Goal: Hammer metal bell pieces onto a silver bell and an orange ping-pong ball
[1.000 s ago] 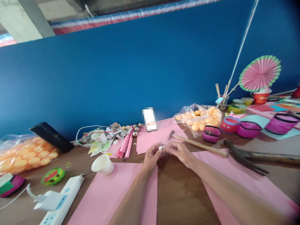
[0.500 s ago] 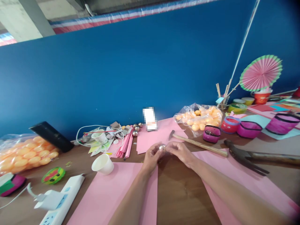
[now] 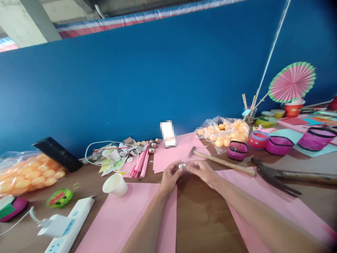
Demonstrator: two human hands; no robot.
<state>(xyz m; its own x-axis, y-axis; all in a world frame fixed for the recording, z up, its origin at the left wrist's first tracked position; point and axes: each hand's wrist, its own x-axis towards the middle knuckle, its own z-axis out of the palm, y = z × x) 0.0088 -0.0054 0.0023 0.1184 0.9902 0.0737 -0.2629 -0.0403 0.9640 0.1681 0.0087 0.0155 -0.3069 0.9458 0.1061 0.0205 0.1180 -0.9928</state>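
A small shiny silver ball (image 3: pixel 182 165) is pinched between the fingertips of my left hand (image 3: pixel 170 176). My right hand (image 3: pixel 202 171) meets it from the other side, its thumb and fingertips pressed together at the ball's right edge. Both hands are a little above the brown table (image 3: pixel 207 214), between two pink paper sheets. Just beyond them lies a pink sheet (image 3: pixel 163 160), and a small hammer (image 3: pixel 223 161) with a wooden handle rests close to my right hand. More silver balls (image 3: pixel 152 149) sit behind, to the left.
A white cup (image 3: pixel 115 185) stands on the left pink sheet (image 3: pixel 126 218), near a power strip (image 3: pixel 76 214). Bagged orange balls (image 3: pixel 223 133) lie at the back. On the right are a claw hammer (image 3: pixel 276 174), purple containers (image 3: pixel 279 146) and a pink paper fan (image 3: pixel 292 82).
My right fingertips have shifted very slightly against the silver ball, and more of its shiny surface shows. Otherwise the hands and the objects on the table keep their places.
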